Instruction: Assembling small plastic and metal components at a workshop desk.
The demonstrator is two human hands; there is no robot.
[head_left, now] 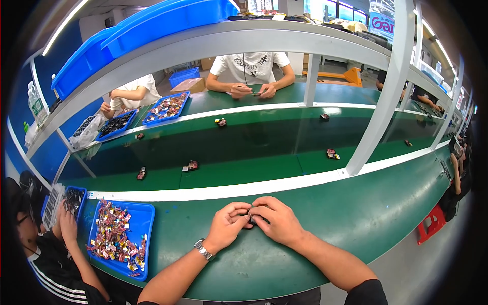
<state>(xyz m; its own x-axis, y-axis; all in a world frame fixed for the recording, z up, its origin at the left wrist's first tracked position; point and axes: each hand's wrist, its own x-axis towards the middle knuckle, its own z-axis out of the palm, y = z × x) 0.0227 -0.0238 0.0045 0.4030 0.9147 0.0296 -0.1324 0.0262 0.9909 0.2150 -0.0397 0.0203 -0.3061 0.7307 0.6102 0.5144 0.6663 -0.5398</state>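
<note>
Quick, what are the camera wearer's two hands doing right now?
Left hand: closed, pinching a small dark part.
Right hand: closed, pinching the same small dark part from its right side.

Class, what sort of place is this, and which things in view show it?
Probably an assembly workshop: small parts spaced along a green belt-like strip, a blue tray heaped with components, and a person working opposite.

A head-worn fisheye camera, close above and behind the hands, faces down and forward over the bench.
</note>
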